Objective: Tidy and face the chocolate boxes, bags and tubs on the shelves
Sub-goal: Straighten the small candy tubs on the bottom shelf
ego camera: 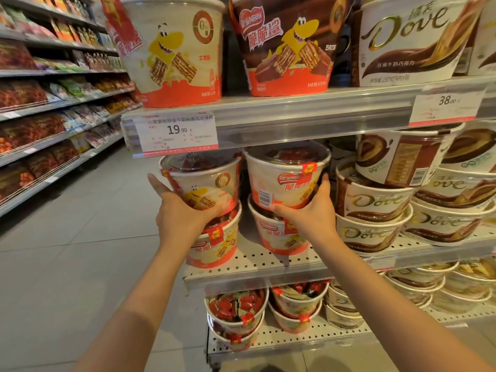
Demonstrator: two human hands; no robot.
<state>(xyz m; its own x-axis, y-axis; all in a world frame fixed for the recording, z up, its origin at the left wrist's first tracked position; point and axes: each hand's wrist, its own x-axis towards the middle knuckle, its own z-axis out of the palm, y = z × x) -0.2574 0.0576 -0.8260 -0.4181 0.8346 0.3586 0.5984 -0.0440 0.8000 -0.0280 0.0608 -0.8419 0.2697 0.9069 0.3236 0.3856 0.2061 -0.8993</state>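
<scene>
Two stacks of white and red wafer tubs stand on the middle shelf [257,267]. My left hand [177,213] grips the upper left tub [206,181] round its base, thumb in front. My right hand [311,210] grips the upper right tub [284,175], which shows its barcode side, with fingers up its right wall. Under each sits a lower tub [217,245], [279,234]. White Dove tubs [373,202] are stacked to the right, one tilted on top [402,159].
The upper shelf [308,116] carries large wafer tubs [174,49] and a Dove tub [413,38], with price tags [177,132] on its edge. The lowest shelf [295,334] holds more tubs. An aisle floor [80,251] and snack shelves [53,108] lie to the left.
</scene>
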